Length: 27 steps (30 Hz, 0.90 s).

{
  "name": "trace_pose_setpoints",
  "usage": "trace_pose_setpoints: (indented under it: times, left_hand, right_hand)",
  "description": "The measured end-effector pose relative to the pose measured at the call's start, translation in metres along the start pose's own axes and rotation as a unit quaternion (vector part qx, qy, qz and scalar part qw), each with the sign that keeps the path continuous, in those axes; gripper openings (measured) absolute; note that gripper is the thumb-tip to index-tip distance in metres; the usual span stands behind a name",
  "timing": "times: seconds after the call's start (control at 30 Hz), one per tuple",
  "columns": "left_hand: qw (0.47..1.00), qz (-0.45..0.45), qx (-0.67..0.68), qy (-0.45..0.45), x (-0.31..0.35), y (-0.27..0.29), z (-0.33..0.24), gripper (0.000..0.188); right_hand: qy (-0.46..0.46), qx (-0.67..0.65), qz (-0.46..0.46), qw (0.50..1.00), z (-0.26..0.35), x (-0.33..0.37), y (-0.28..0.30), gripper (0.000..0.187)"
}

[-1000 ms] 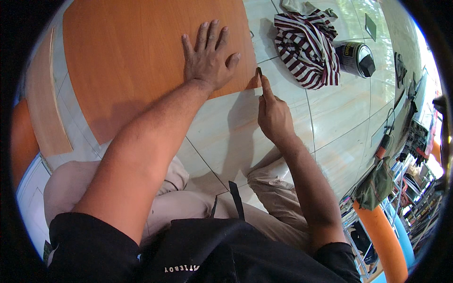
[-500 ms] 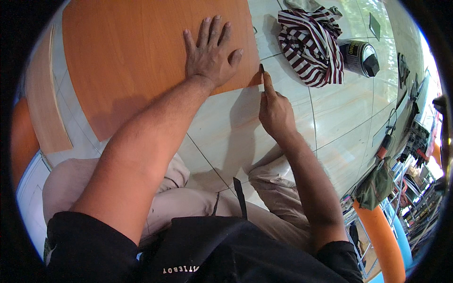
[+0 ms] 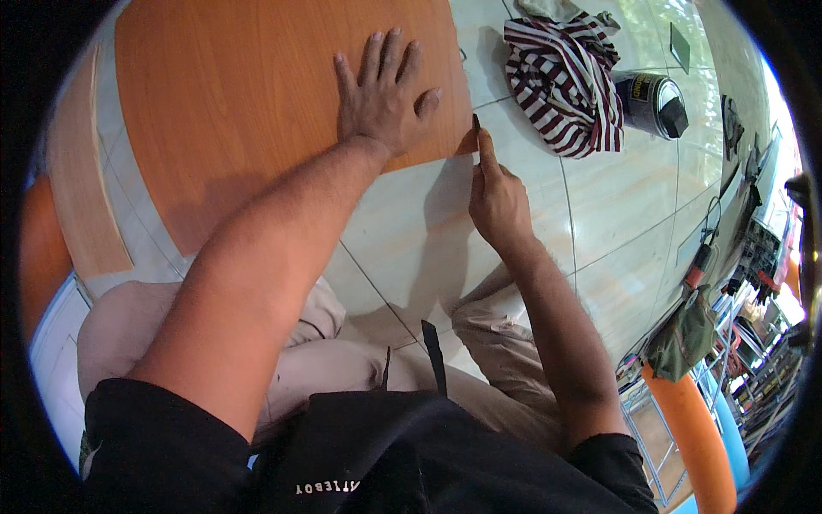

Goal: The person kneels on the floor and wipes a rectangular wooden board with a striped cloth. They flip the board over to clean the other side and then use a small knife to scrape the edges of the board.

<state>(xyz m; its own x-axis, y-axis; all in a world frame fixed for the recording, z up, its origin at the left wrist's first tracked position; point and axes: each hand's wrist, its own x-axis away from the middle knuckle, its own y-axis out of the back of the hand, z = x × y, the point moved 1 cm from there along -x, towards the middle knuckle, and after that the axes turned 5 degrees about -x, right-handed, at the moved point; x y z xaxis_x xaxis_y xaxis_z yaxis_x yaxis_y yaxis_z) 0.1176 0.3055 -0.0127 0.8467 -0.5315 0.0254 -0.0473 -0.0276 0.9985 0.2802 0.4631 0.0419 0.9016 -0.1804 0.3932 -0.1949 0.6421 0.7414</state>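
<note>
A wood-grain orange-brown board [image 3: 248, 94] lies on the floor in front of me. My left hand [image 3: 384, 103] rests flat on it with the fingers spread, near its right side. At the board's near right corner, my right hand [image 3: 498, 199] is closed with the index finger stretched forward along a thin, dark, blade-like tool [image 3: 476, 124]. The tool's tip touches or nearly touches the board's right edge. Most of its handle is hidden inside the hand, so its exact kind does not show.
A crumpled striped cloth [image 3: 561, 86] sits on the tiles right of the board, with a dark can [image 3: 652, 103] beside it. To the left lies a pale wooden strip [image 3: 86, 171]. At the far right are a green bag [image 3: 685, 338] and an orange curved piece [image 3: 695, 437].
My right hand and the tool have shifted very slightly up along the board's edge. The left hand stays in place.
</note>
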Motion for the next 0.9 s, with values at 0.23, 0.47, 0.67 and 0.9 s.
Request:
trace_pose_setpoints:
  times: [0.23, 0.47, 0.67, 0.9]
  left_hand:
    - [1.0, -0.012, 0.014, 0.001, 0.002, -0.004, 0.0, 0.076]
    - [1.0, -0.013, -0.018, -0.002, 0.0, -0.004, 0.0, 0.076]
    - [1.0, -0.013, -0.007, -0.006, 0.002, -0.005, 0.001, 0.076]
    - [1.0, -0.008, -0.008, -0.002, -0.002, -0.002, 0.001, 0.075]
  right_hand:
    - [-0.01, -0.035, 0.026, 0.999, 0.0, 0.015, 0.003, 0.066]
    - [0.009, -0.011, 0.006, 1.0, 0.003, 0.012, 0.007, 0.063]
    - [-0.015, 0.01, 0.05, 0.999, 0.001, 0.013, 0.013, 0.063]
    - [0.021, -0.001, 0.016, 1.0, -0.012, 0.013, 0.004, 0.066]
